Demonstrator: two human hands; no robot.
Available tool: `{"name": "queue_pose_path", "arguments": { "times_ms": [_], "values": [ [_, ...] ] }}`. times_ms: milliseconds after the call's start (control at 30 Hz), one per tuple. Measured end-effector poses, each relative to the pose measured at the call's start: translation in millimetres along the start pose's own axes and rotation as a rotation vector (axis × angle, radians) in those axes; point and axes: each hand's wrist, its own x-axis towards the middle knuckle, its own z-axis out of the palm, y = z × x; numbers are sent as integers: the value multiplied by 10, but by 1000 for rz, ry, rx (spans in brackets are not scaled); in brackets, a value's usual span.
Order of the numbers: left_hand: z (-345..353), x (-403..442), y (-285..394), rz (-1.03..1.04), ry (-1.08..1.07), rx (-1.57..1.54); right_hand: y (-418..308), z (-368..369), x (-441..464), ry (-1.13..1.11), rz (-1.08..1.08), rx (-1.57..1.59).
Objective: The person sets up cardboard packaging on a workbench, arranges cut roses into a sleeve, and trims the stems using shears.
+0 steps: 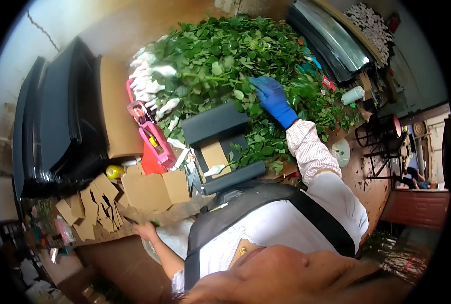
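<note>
Spreading across the far middle of the table, a heap of leafy green stems (215,50) takes up most of my view, with white-wrapped heads (143,76) bunched along its left side. Next in size, I see a stack of black boxes (63,106) standing at the far left, and a shiny dark stack (332,43) leaning at the far right. Nearer, just in front of the body, an open black box (215,124) sits against the heap, one white-wrapped head lying low inside it. To its left I make out folded cardboard (144,191) and, farther back, a pink holder (154,144). My right hand (273,96), in a blue glove, reaches over the heap with its fingers closed around a single stem (205,77), which runs left above the leaves to a blurred white head. My left hand (145,232), bare, is at the near left by the table's edge; I cannot tell whether it grips anything. Smallest, a yellow roll (115,172) rests left of the cardboard.
</note>
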Motion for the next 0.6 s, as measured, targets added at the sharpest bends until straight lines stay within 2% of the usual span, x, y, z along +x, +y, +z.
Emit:
{"name": "queue_pose_path", "arguments": {
  "times_ms": [33, 100, 167, 233, 333, 400, 467, 567, 600],
  "values": [
    [-80, -20, 189, -21, -32, -11, 3, -49, -54, 59, -40, -4],
    [-38, 76, 289, 209, -20, 38, 7, -146, -178, 108, -79, 18],
    [214, 321, 299, 186, -167, 50, -5, -299, -250, 72, -98, 64],
    [220, 287, 503, 49, -228, 11, -151, -473, -296, 12, -134, 94],
    [609, 533, 92, 288, -91, 101, -166, -611, -499, -108, -171, 37],
    [223, 288, 235, 111, 23, -17, -228, -736, -616, -208, -170, 40],
    [86, 23, 349, 38, 345, -237, -192, -775, -728, -281, -162, 34],
    [-423, -581, 1067, 398, 271, -672, 44, -651, -930, -382, -145, 64],
    [-514, -794, 1381, 482, 32, -890, 56, -620, -946, -390, -152, 59]
  ]
}}
